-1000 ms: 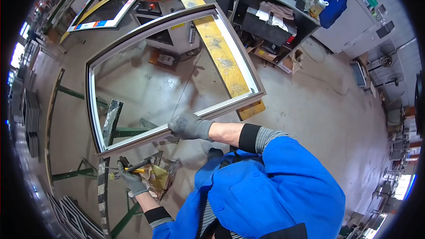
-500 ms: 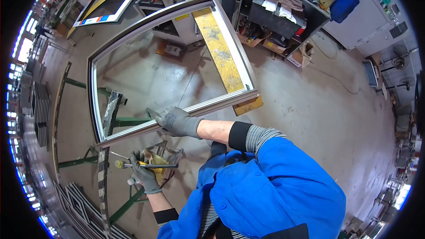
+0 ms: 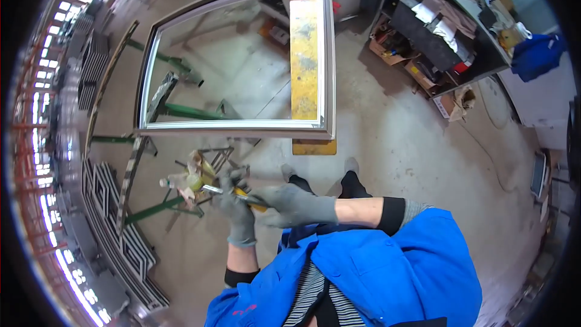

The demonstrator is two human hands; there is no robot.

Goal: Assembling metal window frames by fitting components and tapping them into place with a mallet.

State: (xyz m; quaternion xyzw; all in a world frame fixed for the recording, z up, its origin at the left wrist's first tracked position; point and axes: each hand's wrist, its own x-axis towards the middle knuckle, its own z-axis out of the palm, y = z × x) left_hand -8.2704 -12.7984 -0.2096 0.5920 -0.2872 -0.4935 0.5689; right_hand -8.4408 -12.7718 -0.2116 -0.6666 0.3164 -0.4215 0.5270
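Note:
In front of my body, my two grey-gloved hands meet, both smeared by motion. My right hand (image 3: 296, 206) is closed round a hand tool with a yellow-and-dark handle (image 3: 258, 206). My left hand (image 3: 235, 209) is closed at the tool's other end, where a short shiny metal part (image 3: 212, 189) sticks out leftward; whether it is a chisel or a screwdriver is unclear. The mallet seen earlier cannot be made out clearly. Beyond both hands, touched by neither, a glazed window frame (image 3: 242, 126) lies on a yellow, paint-stained support board (image 3: 315, 148) and a green-legged stand (image 3: 193, 111).
A clear bottle (image 3: 175, 181) stands on clutter at the left, above a green leg (image 3: 154, 211). Metal profiles (image 3: 115, 206) lie on the floor further left. At the right is a dark shelf unit (image 3: 436, 36) with boxes (image 3: 451, 106) beside it. A cable (image 3: 484, 151) crosses the floor.
My right hand has left the window frame and come back to my left hand, onto the yellow-handled tool. My left hand, which held a mallet and a thin-shafted tool, has moved inward. The view has turned.

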